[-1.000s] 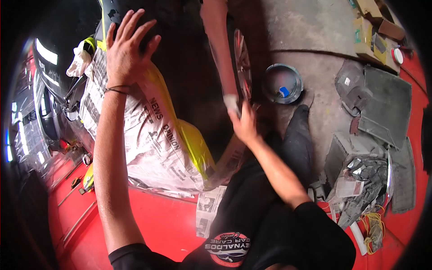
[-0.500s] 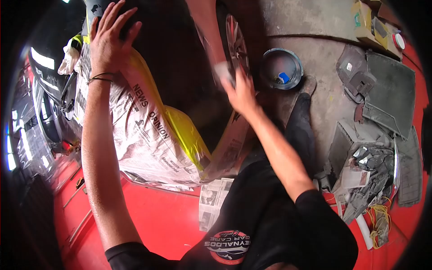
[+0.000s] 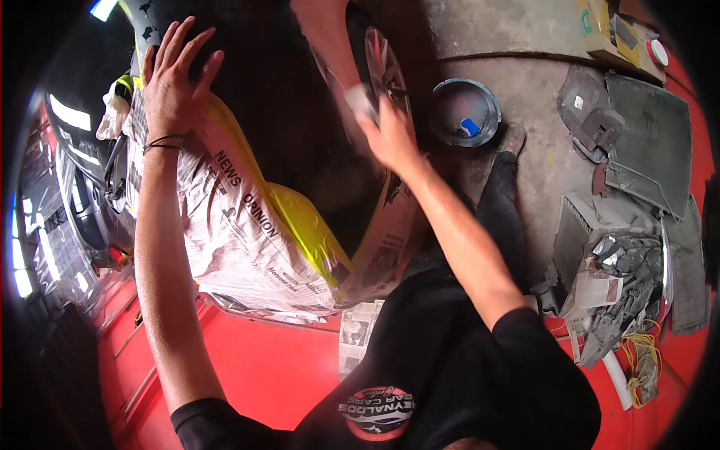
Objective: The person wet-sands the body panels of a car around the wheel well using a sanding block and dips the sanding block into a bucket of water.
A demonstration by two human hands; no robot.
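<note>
My left hand (image 3: 174,86) lies with fingers spread on the dark car panel (image 3: 262,67), near yellow tape and newspaper masking (image 3: 240,232). Nothing is held in it. On the right, my right hand (image 3: 391,135) grips a light-coloured block (image 3: 360,102) against the reddish-grey fender edge (image 3: 330,49), beside the wheel (image 3: 386,67). Motion blurs the hand slightly, and its fingers partly hide the block. Yellow masking film (image 3: 304,221) runs along the dark panel below.
A round bucket (image 3: 486,135) with a blue item (image 3: 469,127) in it stands right of the wheel. Grey car parts (image 3: 649,135), a cardboard box (image 3: 611,37) and yellow cord (image 3: 641,360) lie farther right. My leg extends below the bucket.
The camera view has shifted. My right hand has moved up along the fender edge with the block. My left hand stays spread on the dark panel.
</note>
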